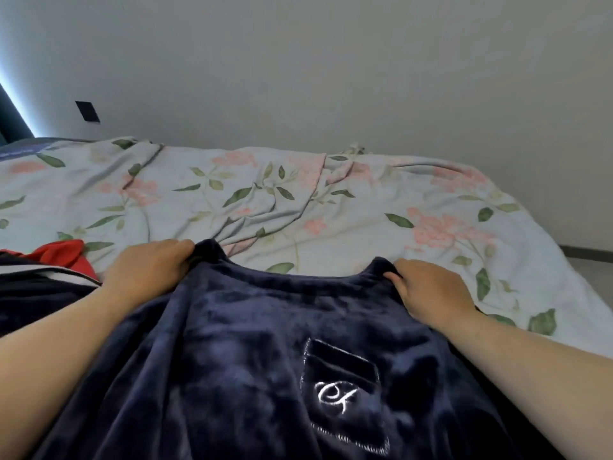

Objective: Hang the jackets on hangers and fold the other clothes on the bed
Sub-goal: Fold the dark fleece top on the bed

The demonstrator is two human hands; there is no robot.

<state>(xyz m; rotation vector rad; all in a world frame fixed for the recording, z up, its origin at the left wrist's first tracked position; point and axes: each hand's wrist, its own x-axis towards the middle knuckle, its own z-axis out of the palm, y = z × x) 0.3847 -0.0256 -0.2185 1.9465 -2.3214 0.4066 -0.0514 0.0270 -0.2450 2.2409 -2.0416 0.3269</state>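
A dark navy fleece top point(252, 353) with a chest pocket and white stitched lettering spreads from the frame's bottom toward the bed, neckline facing away from me. My left hand point(149, 267) grips its left shoulder, fingers curled into the fabric. My right hand point(428, 290) grips the right shoulder the same way. The top's lower part runs out of frame.
The bed point(298, 200) wears a rumpled pale floral cover. At the left lie a red garment point(66, 254) and a dark garment with white stripes point(43, 283). A grey wall stands behind; the bed's right edge drops to the floor point(593, 267).
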